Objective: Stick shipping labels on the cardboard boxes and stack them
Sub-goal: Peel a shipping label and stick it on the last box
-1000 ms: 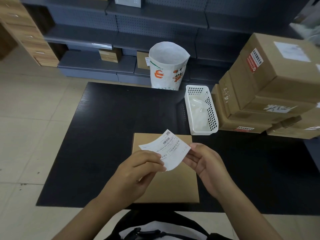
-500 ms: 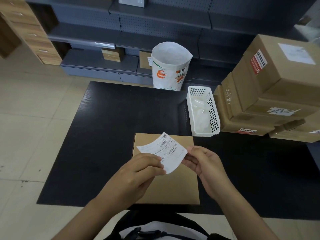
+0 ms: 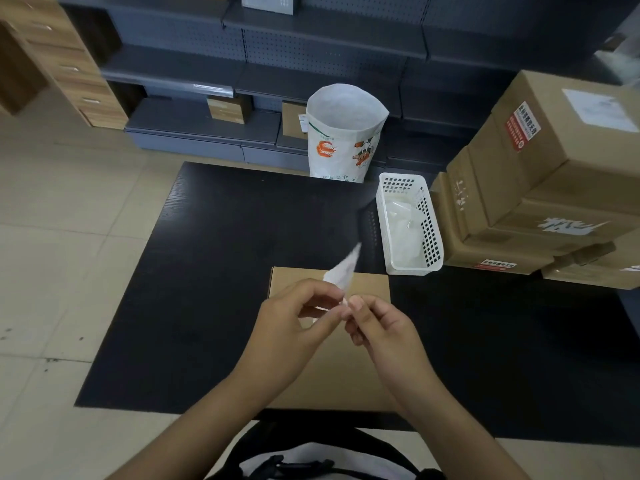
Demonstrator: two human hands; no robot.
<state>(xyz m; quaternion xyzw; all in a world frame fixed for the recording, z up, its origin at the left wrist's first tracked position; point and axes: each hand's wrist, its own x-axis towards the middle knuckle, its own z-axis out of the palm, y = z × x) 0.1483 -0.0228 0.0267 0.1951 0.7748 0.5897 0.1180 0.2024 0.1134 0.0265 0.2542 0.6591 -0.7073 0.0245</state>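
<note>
Grey shelving (image 3: 311, 64) backs a black table (image 3: 214, 271) bearing stacked cardboard boxes (image 3: 540, 188) at the right and a flat cardboard box (image 3: 332, 375) near the front edge. Above that box, left hand (image 3: 287, 327) and right hand (image 3: 384, 327) both pinch a blurred white shipping label (image 3: 343, 271) that rises from their meeting fingertips.
</note>
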